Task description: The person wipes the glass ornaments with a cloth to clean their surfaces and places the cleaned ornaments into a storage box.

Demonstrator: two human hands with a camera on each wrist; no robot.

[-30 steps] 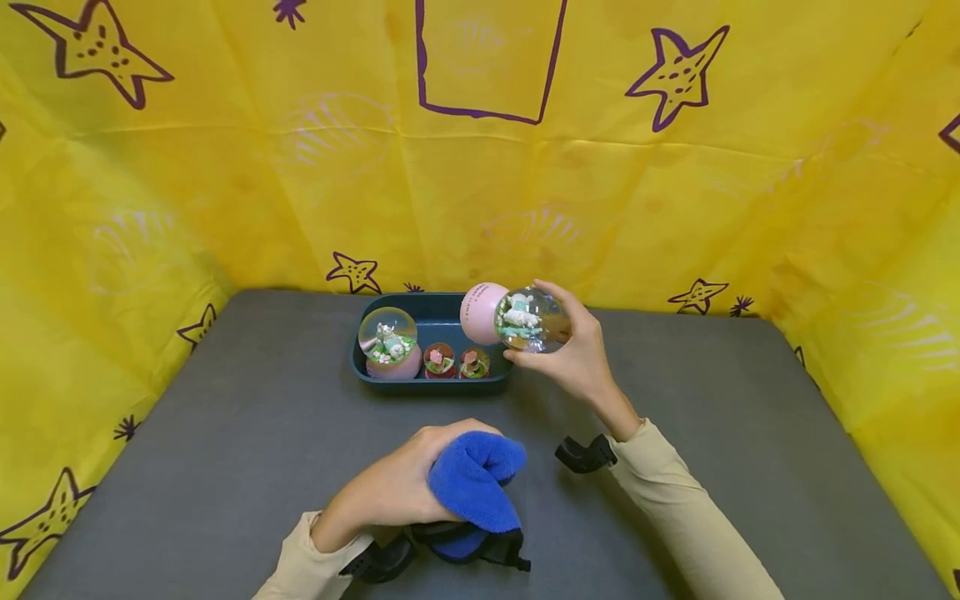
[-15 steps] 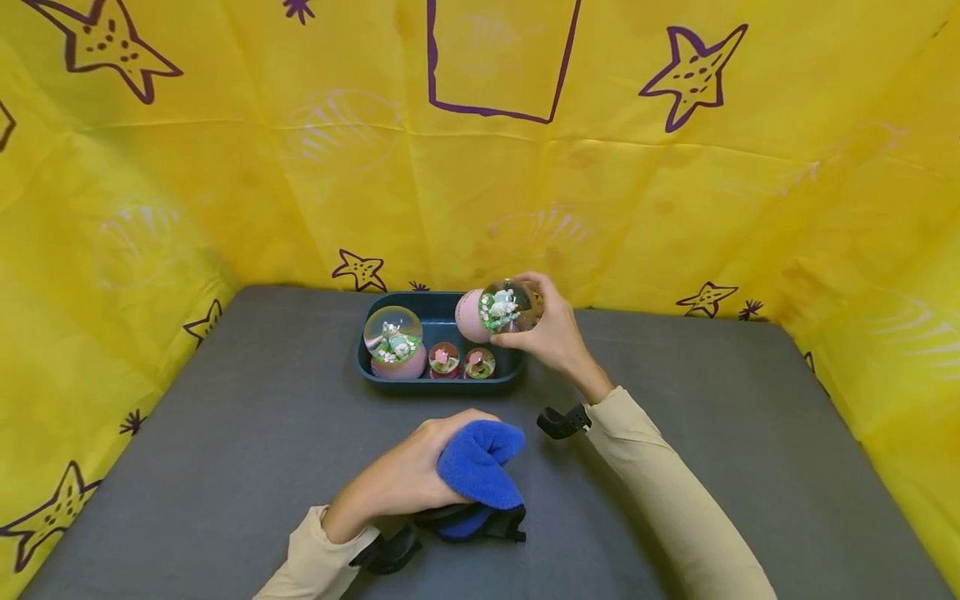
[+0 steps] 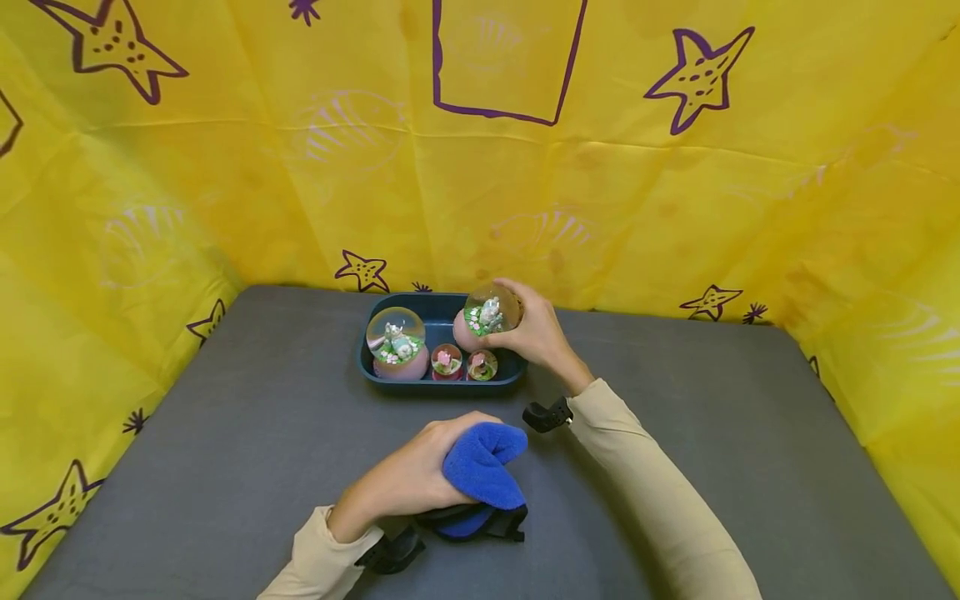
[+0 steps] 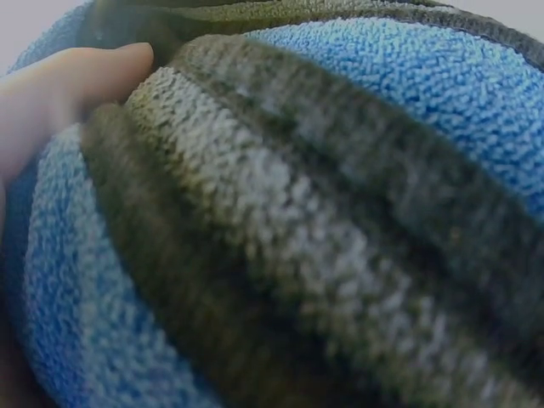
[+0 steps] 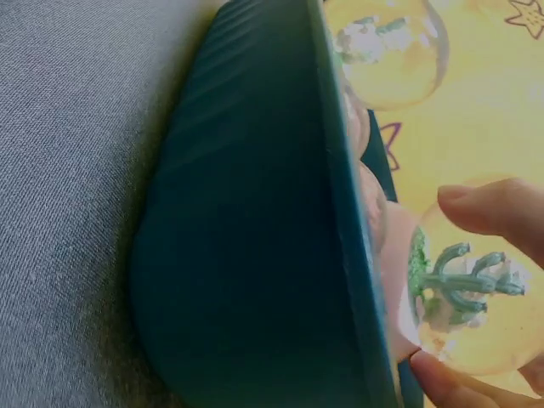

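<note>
My right hand [image 3: 540,332] grips a large snow globe [image 3: 491,310] by its glass ball, over the right part of the dark teal tray [image 3: 367,371]. The globe tilts slightly, its pink base lower left; a green cactus [image 5: 467,279] shows inside it in the right wrist view. A second large pink-based snow globe [image 3: 397,337] stands at the tray's left end. Between them, along the front wall, sit two small snow globes, one [image 3: 447,362] beside the other [image 3: 482,365]. Nearer me, my left hand [image 3: 420,471] holds a bunched blue cloth [image 3: 483,467] with dark edging.
The grey tabletop [image 3: 262,433] spreads around the tray. Yellow fabric [image 3: 480,192] printed with starfish rises behind the table and along both sides. A black strap camera [image 3: 547,415] is on the right wrist.
My right hand has moved left and brought the large snow globe down into the tray's right part, turning it more upright. The left hand still holds the cloth at about the same place.
</note>
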